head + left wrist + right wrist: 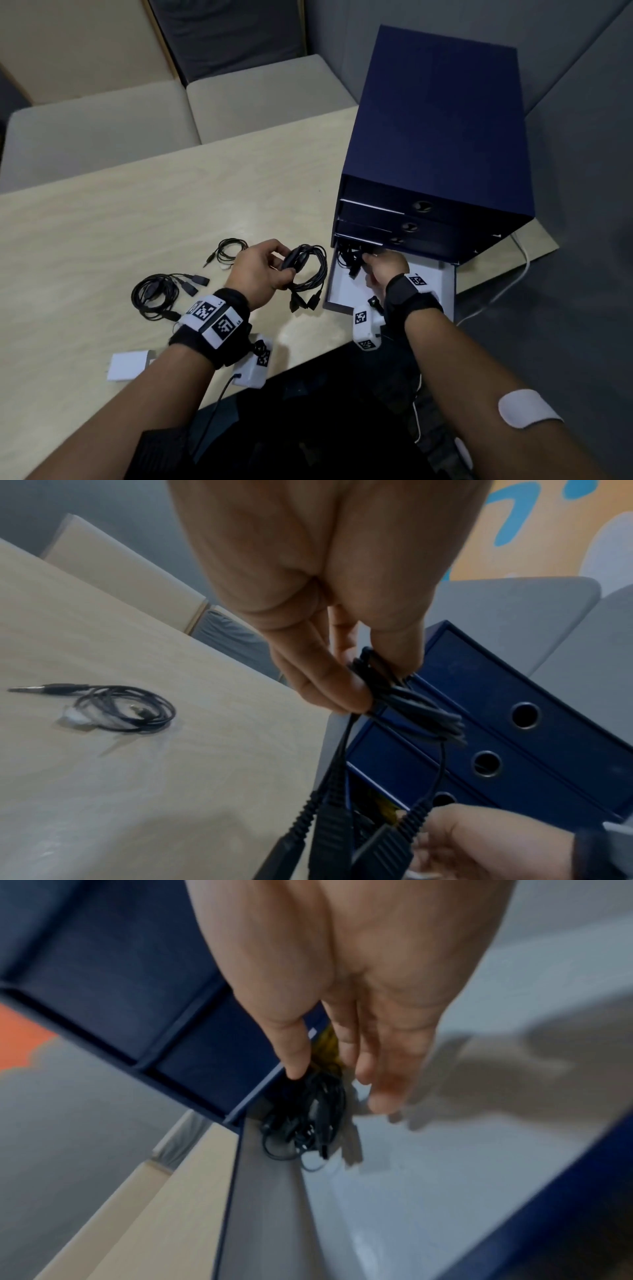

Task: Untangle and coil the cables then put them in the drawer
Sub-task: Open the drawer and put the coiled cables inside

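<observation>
I'm seeing my left hand (261,270) pinching a coiled black cable (306,274) beside the open drawer (390,293); my right hand (385,269), grip relaxed, is touching cables (304,1121) inside. No readable writing.

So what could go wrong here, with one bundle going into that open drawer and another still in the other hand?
The coiled cable in the left hand is pinched at one spot only, its plugs dangling; the loops may slip apart. The right hand is pushing a black bundle into the bottom drawer, right at its back corner under the shut drawer above; it could snag there or tangle with the next cable.
</observation>
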